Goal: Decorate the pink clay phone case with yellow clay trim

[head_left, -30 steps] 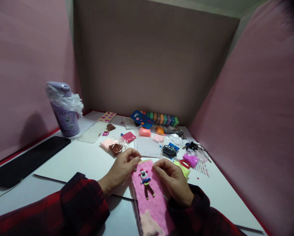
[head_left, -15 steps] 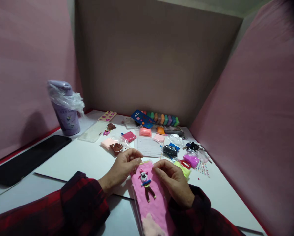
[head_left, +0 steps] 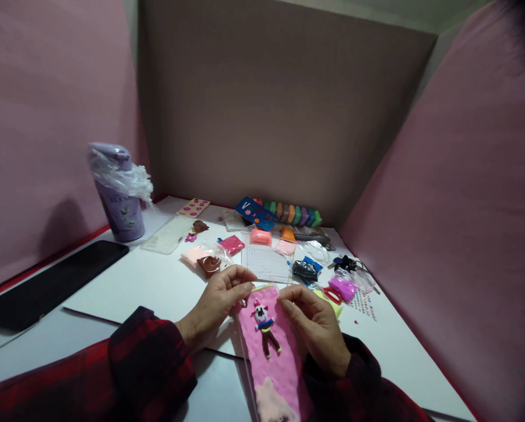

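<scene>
A clear phone case (head_left: 284, 375) coated in pink clay tilts up in front of me. On it lies a small clay figure (head_left: 266, 329) with a white face, blue top and brown legs; a beige clay patch covers the lower end. My left hand (head_left: 218, 302) pinches the case's top left corner between thumb and fingers. At the top right edge, my right hand (head_left: 313, 325) is closed with thumb against forefinger, gripping the rim. Whether a small bit of clay sits in those fingertips is hidden.
Clay packets, including a brown one (head_left: 208, 266) and a black one (head_left: 305, 270), lie beyond my hands around a lined paper (head_left: 266, 262). A purple bottle (head_left: 120, 199) and black phone (head_left: 55, 284) are left. A blue decorated case (head_left: 256, 213) rests at the back.
The case has shifted slightly right, its top edge rising a little. Both hands keep nearly the same grip, and the right hand has moved slightly right with it.
</scene>
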Demonstrator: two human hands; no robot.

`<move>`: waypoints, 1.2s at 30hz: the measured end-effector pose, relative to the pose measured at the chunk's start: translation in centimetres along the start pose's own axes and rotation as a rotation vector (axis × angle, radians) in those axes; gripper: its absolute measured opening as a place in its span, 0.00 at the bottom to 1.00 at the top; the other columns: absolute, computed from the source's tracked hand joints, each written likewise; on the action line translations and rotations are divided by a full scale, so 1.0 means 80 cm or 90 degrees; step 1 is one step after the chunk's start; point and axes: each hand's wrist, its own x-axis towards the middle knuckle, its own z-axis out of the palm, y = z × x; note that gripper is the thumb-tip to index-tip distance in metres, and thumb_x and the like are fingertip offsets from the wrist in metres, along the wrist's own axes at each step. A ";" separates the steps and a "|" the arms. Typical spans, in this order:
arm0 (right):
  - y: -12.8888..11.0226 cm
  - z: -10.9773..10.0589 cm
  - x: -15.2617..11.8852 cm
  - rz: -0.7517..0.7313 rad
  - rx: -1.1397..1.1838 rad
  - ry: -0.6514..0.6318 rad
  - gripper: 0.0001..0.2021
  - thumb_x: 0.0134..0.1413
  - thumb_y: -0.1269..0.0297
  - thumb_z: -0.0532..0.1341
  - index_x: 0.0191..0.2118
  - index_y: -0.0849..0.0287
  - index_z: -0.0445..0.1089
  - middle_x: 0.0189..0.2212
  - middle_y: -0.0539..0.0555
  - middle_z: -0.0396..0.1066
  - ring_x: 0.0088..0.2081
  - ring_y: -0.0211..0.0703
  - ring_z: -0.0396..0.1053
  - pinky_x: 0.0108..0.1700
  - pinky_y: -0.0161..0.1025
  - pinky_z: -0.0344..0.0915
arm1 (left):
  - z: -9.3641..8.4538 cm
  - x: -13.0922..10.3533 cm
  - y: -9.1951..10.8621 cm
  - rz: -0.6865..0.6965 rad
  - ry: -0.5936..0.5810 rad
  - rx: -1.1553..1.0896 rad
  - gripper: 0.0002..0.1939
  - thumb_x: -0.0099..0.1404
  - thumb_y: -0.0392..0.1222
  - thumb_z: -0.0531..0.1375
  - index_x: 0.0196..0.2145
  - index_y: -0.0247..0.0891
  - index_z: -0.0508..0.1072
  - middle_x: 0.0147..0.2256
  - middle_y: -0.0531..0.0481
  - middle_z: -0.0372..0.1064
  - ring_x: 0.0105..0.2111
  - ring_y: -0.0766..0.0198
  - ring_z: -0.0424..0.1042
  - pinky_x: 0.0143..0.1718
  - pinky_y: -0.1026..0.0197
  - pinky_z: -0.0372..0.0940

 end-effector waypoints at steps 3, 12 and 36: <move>0.002 0.000 -0.001 -0.033 -0.001 0.019 0.07 0.52 0.60 0.62 0.31 0.58 0.69 0.27 0.49 0.65 0.28 0.35 0.59 0.29 0.32 0.57 | 0.001 -0.002 0.001 -0.008 0.002 -0.029 0.11 0.54 0.42 0.63 0.33 0.35 0.68 0.23 0.54 0.64 0.22 0.72 0.62 0.22 0.70 0.54; -0.004 0.000 0.001 -0.051 -0.017 0.133 0.08 0.49 0.59 0.65 0.31 0.58 0.70 0.28 0.50 0.68 0.29 0.37 0.63 0.30 0.33 0.60 | 0.005 -0.007 0.010 -0.112 -0.139 -0.193 0.10 0.59 0.36 0.61 0.40 0.33 0.71 0.35 0.45 0.70 0.33 0.66 0.69 0.39 0.62 0.62; 0.005 -0.004 0.009 -0.059 -0.021 0.150 0.08 0.47 0.60 0.65 0.30 0.58 0.71 0.36 0.55 0.66 0.39 0.45 0.64 0.34 0.37 0.64 | 0.009 -0.009 0.009 -0.125 -0.206 -0.265 0.15 0.61 0.36 0.59 0.46 0.31 0.72 0.39 0.37 0.73 0.38 0.54 0.73 0.42 0.56 0.64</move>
